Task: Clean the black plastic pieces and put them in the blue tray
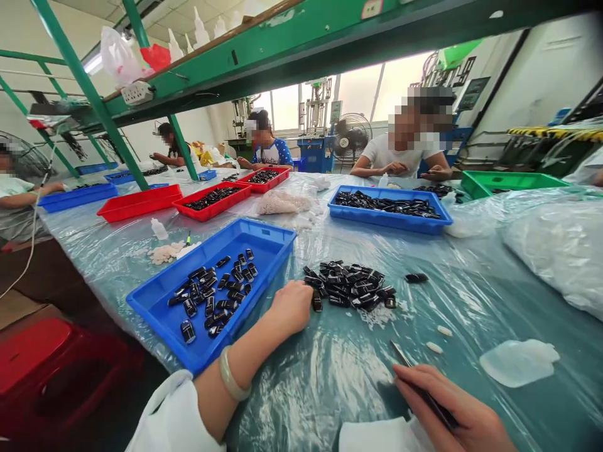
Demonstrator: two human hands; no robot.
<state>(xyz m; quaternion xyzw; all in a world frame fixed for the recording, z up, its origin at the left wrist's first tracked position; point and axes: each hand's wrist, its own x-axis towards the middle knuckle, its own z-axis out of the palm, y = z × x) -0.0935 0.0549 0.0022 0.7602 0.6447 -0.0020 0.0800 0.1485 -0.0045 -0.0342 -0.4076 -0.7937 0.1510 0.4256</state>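
Note:
My left hand (293, 306) is closed at the left edge of a pile of small black plastic pieces (351, 282). One black piece (316, 300) sits at its fingertips, which are mostly hidden behind the hand. Tweezers (424, 389) are gripped in my right hand (455, 408), their tip pointing up and left toward the pile. Tiny white bits (379, 316) lie along the pile's front edge. Two white oval pieces (434, 347) rest beyond the tweezers' tip. Left of my left hand, a blue tray (155, 298) holds several scattered black pieces.
A flattened clear plastic bottle (518, 363) lies at the right, near a large plastic bag (560, 245). Another blue tray (391, 223) and red trays (141, 204) stand farther back. A green shelf beam (264, 44) crosses overhead. Several people sit around the plastic-covered table (301, 389).

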